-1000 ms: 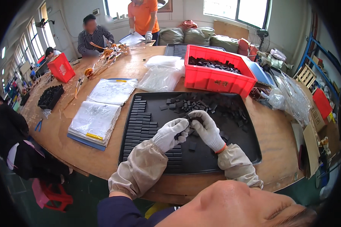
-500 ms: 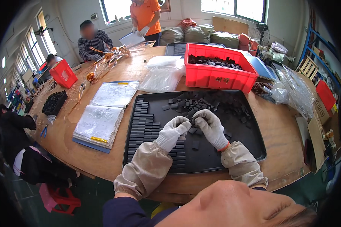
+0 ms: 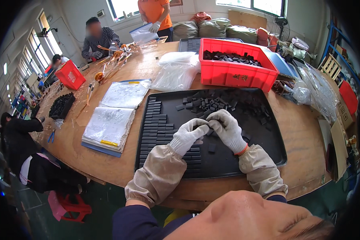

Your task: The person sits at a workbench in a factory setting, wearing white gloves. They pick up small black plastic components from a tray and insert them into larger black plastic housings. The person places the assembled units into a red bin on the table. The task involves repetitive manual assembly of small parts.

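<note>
My left hand (image 3: pixel 189 135), in a white work glove, is closed with thumb and fingers pinched together over the black tray (image 3: pixel 232 162). My right hand (image 3: pixel 228 130), gloved too, is closed and meets it fingertip to fingertip. Whatever lies between the fingertips is too small and covered to make out. Just beyond the hands lies a loose heap of short black tubes (image 3: pixel 210 105), some showing their open ends. Along the tray's left side, more black tubes (image 3: pixel 153 132) lie flat in neat columns. A single black piece (image 3: pixel 212 148) rests below my right hand.
A red bin (image 3: pixel 238 76) of black pieces stands behind the tray. Left of the tray lies an open binder of sheets (image 3: pixel 108 125); clear plastic bags (image 3: pixel 175 76) lie beyond it. A black box of parts (image 3: pixel 62 106) sits farther left. Several people work around the table.
The whole view has shifted slightly, moving the tray right and up in the picture. My hands stay pinched together; the right hand has turned a little over the fingertips.
</note>
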A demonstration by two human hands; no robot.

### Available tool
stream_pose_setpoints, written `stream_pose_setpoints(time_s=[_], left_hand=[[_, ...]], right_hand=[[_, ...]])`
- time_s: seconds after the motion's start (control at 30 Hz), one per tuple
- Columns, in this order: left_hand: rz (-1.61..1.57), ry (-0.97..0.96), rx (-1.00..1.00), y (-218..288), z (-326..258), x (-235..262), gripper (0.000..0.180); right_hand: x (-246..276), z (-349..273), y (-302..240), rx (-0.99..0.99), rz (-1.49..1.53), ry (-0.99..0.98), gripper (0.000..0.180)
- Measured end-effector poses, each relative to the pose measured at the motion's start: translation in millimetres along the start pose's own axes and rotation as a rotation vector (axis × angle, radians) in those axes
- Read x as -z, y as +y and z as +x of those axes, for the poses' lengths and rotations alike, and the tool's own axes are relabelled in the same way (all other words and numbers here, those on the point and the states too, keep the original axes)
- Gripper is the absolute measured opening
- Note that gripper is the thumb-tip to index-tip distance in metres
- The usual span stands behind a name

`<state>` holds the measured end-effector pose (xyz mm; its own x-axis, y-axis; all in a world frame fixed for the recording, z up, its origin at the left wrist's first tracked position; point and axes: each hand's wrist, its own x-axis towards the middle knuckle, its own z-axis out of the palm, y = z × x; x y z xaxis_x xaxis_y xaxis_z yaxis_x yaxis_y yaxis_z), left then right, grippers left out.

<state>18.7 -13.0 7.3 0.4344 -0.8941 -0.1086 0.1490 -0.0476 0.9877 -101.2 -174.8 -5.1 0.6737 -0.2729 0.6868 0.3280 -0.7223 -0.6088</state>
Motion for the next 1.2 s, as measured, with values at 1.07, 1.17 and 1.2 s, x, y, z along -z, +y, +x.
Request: stream_pose_setpoints(time_s=[1.07, 1.17, 1.2], left_hand=[[1.382, 0.532, -0.098, -9, 29, 99, 0.02], [1.472, 0.508, -0.022, -16, 31, 105, 0.02], [1.49, 0.503, -0.008, -19, 31, 106, 0.019]], right_hand=[[-2, 3, -8, -0.148, 0.005, -0.059, 0.022], [-4, 2, -2, -0.063, -0.047, -0.05, 0.021], [-3, 3, -3, -0.092, -0.035, -0.05, 0.02]])
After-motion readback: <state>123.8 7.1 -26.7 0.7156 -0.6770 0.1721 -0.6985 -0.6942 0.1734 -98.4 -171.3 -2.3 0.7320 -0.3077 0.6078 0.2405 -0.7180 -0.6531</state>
